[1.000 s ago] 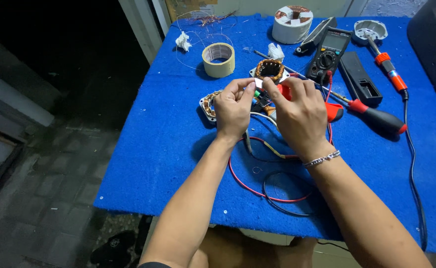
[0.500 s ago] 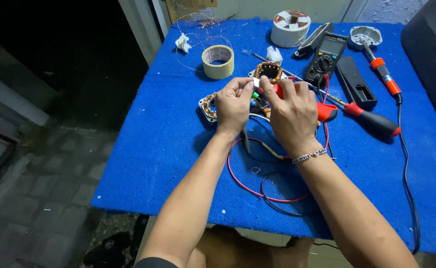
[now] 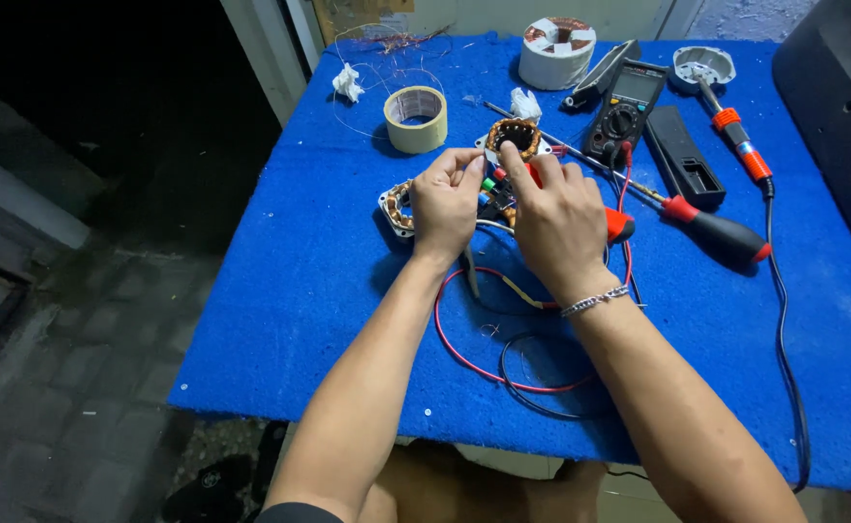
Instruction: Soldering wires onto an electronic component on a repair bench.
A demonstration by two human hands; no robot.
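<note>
My left hand point(image 3: 445, 199) and my right hand point(image 3: 556, 218) meet over the middle of a blue table point(image 3: 300, 281). Both pinch a small part with green and red connector ends point(image 3: 489, 184) and thin wires between the fingertips. A copper-wound stator point(image 3: 514, 136) lies just beyond my right fingers. Another copper-wound stator point(image 3: 396, 205) lies left of my left hand. Red wire point(image 3: 450, 339) and black wire point(image 3: 532, 402) loop on the table under my wrists. A bracelet sits on my right wrist.
A roll of tape point(image 3: 416, 118), a multimeter point(image 3: 624, 111), a black case point(image 3: 685, 160), a red and black screwdriver point(image 3: 721, 232) and a soldering iron point(image 3: 735, 131) lie behind. A white coil unit point(image 3: 557, 50) stands at the back. Dark paving lies left of the table.
Both hands have stayed together on the small wired part, with the fingers shifting slightly. The view has drifted a little.
</note>
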